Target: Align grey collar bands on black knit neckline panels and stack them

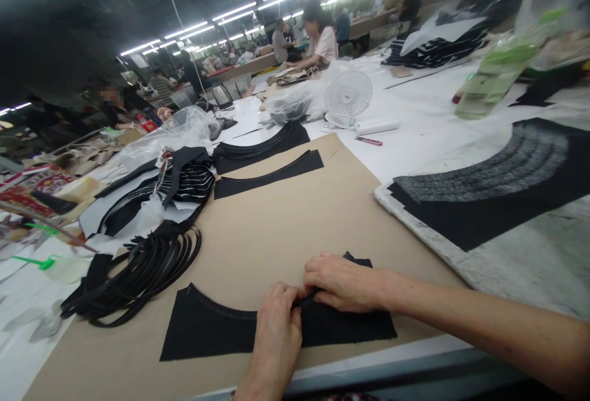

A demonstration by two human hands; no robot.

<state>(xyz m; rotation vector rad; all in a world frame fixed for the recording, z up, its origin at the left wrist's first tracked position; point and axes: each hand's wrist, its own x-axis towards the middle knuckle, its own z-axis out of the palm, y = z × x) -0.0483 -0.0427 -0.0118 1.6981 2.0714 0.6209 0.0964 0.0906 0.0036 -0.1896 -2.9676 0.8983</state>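
Note:
A black fabric piece with a curved upper edge lies flat on brown paper in front of me. My left hand pinches that curved edge near its middle. Just to the right, my right hand grips the same edge with curled fingers, and the two hands almost touch. Between them the edge looks folded over; the fingertips partly hide it. Beyond my right hand, the far end of the piece sticks up a little. A similar single black piece lies farther back on the paper.
A stack of black curved pieces sits at the back. Left are a bundle of black strips and a green-tipped bottle. Black pieces with whitish bands lie right, near a green-labelled bottle. A small fan and cutter lie behind.

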